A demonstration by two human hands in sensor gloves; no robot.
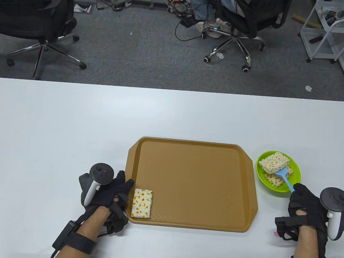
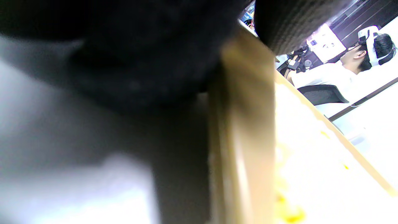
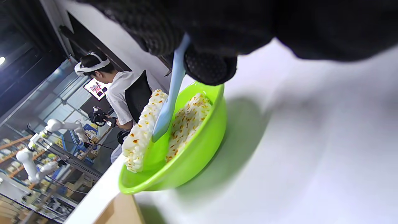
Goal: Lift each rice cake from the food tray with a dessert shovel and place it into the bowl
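Right now my right hand [image 1: 306, 211] grips the pale blue plastic dessert shovel [image 1: 284, 176] under a speckled rice cake [image 1: 274, 162] in the lime-green bowl [image 1: 294, 181]; my left hand [image 1: 111, 192] rests open-fingered against the brown plastic food tray [image 1: 192, 182].

The tray [image 1: 192, 184] is brown plastic with a fine rough texture; the green bowl [image 3: 199, 155] is glossy, smooth plastic; the gloves [image 1: 306, 211] are black cloth.

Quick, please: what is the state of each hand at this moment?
Left hand: open, holds nothing, fingers at the tray edge.
Right hand: closed on the blue dessert shovel.
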